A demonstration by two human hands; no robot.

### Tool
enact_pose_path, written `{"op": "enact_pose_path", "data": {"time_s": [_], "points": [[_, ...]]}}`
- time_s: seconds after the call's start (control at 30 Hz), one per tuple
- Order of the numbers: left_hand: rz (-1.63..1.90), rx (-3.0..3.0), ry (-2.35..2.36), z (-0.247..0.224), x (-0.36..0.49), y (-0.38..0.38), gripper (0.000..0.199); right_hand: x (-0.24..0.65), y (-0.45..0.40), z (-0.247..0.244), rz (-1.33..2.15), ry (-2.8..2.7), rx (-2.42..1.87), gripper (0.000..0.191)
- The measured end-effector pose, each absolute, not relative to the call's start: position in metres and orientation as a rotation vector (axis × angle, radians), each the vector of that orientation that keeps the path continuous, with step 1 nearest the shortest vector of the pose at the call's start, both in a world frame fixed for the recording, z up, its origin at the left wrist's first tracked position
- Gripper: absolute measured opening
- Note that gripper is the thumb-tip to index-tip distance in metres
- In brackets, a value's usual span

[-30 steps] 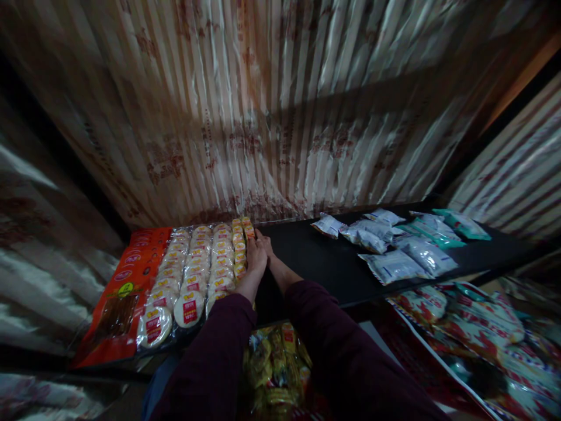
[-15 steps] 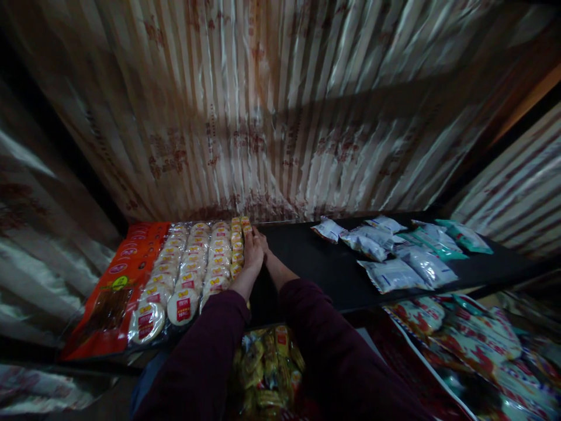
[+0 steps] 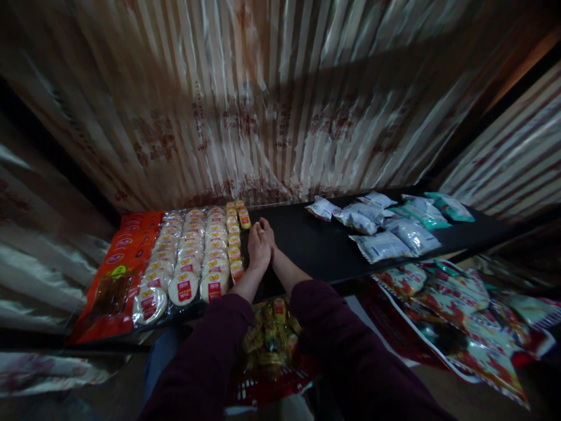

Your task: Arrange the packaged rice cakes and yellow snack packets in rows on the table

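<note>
My left hand [image 3: 259,248] and my right hand [image 3: 268,233] meet over the black shelf [image 3: 302,245], fingers closed in against each other. Whatever may lie between them is hidden. Just left of my hands stand small yellow snack packs [image 3: 234,240], one long row with a short second row at the back. My left hand is the nearer to them, with a narrow gap between. Further left lie several rows of round white crackers [image 3: 183,288] in clear wrap with red labels.
Orange-red snack bags [image 3: 107,275] lie at the shelf's left end. Silver-white pouches [image 3: 383,245] and green pouches [image 3: 449,206] lie on the right. Below are a red basket [image 3: 280,389] with yellow packs and another container holding large snack bags [image 3: 456,298]. Plastic sheeting [image 3: 272,117] hangs behind.
My hands have drawn slightly away from the yellow packs, leaving the short second row in plain sight. The view has shifted, showing more of the basket below.
</note>
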State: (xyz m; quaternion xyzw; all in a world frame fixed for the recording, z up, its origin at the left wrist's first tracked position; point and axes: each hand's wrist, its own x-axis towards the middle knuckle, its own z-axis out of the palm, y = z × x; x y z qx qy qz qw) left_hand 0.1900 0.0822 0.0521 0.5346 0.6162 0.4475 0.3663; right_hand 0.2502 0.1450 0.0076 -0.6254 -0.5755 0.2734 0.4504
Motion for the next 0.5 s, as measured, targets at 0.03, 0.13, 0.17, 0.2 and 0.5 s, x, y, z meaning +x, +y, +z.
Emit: {"op": "enact_pose_path", "data": {"time_s": [0.03, 0.13, 0.17, 0.2, 0.5], "points": [[1.156, 1.399, 1.559, 0.051, 0.191, 0.072, 0.048, 0.252, 0.137, 0.005, 0.722, -1.367, -1.517, 0.034], [1.17, 1.453, 1.487, 0.047, 0.193, 0.037, 0.049, 0.256, 0.112, -0.003, 0.872, -1.143, -1.353, 0.035], [1.168, 1.462, 1.47, 0.045, 0.193, 0.024, 0.051, 0.257, 0.103, -0.006, 0.892, -1.104, -1.343, 0.036], [1.166, 1.474, 1.452, 0.043, 0.193, 0.011, 0.052, 0.257, 0.093, -0.008, 0.911, -1.075, -1.339, 0.036], [1.169, 1.614, 1.232, 0.009, 0.17, -0.124, 0.052, 0.244, -0.049, -0.013, 0.952, -1.03, -1.21, 0.029]]}}
